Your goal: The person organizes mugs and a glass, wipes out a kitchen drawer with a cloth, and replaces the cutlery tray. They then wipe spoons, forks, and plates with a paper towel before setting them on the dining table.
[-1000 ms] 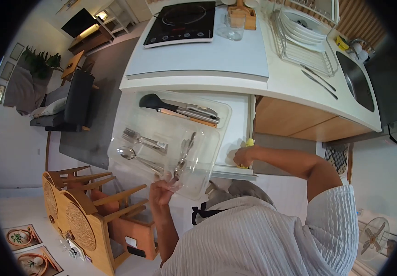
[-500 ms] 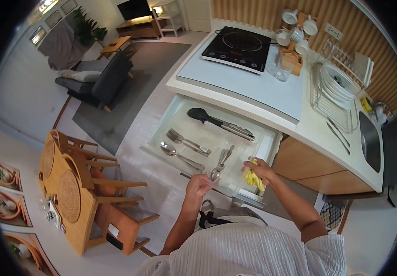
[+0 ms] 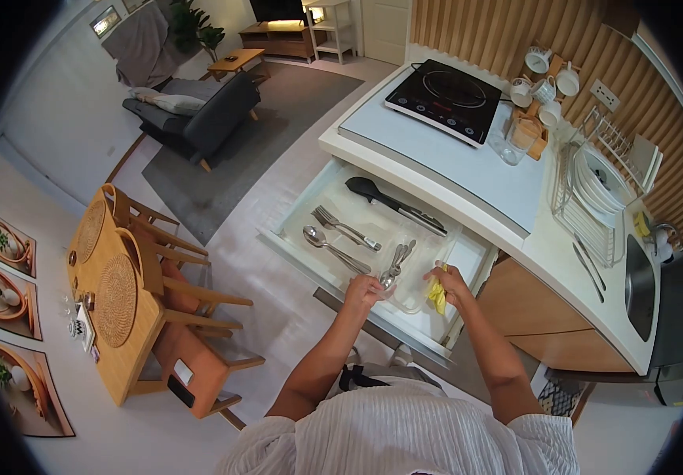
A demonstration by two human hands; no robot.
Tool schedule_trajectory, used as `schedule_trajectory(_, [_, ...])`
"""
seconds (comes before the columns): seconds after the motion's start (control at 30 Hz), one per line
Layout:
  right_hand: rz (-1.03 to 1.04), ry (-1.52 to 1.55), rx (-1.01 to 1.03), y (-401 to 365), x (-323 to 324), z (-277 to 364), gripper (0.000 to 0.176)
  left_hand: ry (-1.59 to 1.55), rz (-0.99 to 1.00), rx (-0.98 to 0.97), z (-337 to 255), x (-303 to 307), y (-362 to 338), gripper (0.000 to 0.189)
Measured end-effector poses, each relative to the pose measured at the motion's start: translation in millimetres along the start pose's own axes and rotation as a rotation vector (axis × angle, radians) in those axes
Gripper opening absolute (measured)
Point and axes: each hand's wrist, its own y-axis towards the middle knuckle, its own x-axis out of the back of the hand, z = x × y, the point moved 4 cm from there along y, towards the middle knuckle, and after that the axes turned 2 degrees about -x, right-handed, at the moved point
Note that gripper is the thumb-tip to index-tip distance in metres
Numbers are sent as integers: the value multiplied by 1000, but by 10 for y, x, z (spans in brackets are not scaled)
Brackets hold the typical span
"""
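Note:
An open white drawer (image 3: pixel 292 220) holds cutlery in clear plastic trays. My left hand (image 3: pixel 365 291) is at the drawer's near side, its fingers closed on the rim of a clear plastic tray (image 3: pixel 389 294) with several small spoons (image 3: pixel 397 265) in it. In my right hand (image 3: pixel 450 283) is a crumpled yellow cloth (image 3: pixel 436 298), held over the drawer's right part. Left of the small spoons lie large spoons (image 3: pixel 333 248) and forks (image 3: pixel 343 226). At the back are a black ladle (image 3: pixel 365 188) and other long utensils (image 3: pixel 416 218).
Above the drawer, an induction cooktop (image 3: pixel 448 99) sits on the counter, with a glass jug (image 3: pixel 515 142) and a mug stand (image 3: pixel 543 95) beside it. Two knives (image 3: pixel 588 269) lie between the dish rack (image 3: pixel 591 198) and sink (image 3: pixel 641 285). A dining table (image 3: pixel 131 348) stands left.
The view has shifted, so the drawer and counter appear farther right. My right hand has moved with the yellow cloth closer to the tray; my left hand stays at the tray's rim.

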Motion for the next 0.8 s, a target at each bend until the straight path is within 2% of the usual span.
schedule_trajectory(0.07, [35, 1, -5, 125, 21, -69, 14, 44, -121, -58, -12, -38, -20, 29])
schedule_trajectory(0.2, [36, -19, -3, 249, -5, -123, 14, 198, -198, -180, 28, 98, 201, 33])
schedule_trajectory(0.27, [31, -22, 1, 300, -32, -128, 14, 378, -466, -347, 14, 8, 68, 48])
schedule_trajectory(0.3, [15, -38, 5, 348, -44, -139, 15, 374, -470, -349, 41, 0, 59, 48])
schedule_trajectory(0.37, [5, -53, 9, 463, -9, -125, 15, 482, -428, -399, 86, -44, 57, 76])
schedule_trajectory(0.4, [7, -62, 18, 497, -1, -113, 14, 481, -435, -400, 126, -32, 35, 76])
schedule_trajectory(0.47, [18, -71, 19, 539, 11, -124, 14, 635, -311, -518, 181, -68, -24, 91])
schedule_trajectory(0.5, [10, -72, 11, 559, 19, -124, 16, 635, -319, -520, 216, -52, -27, 91])
schedule_trajectory(0.57, [7, -73, -9, 578, 50, -153, 18, 826, -174, -599, 319, -84, -48, 76])
schedule_trajectory(0.6, [28, -135, 27, 587, 71, -120, 21, 827, -182, -596, 383, -100, -86, 76])
schedule_trajectory(0.67, [53, -193, 62, 640, 116, -90, 23, 1152, -215, -711, 457, -290, -258, 72])
schedule_trajectory(0.7, [15, -286, 90, 695, 163, -108, 26, 1156, -219, -710, 466, -322, -307, 72])
schedule_trajectory(0.77, [-17, -380, 118, 823, 257, -145, 28, 1375, -111, -690, 446, -420, -358, 70])
schedule_trajectory(0.8, [-25, -453, 121, 869, 291, -158, 34, 1375, -118, -691, 421, -423, -333, 70])
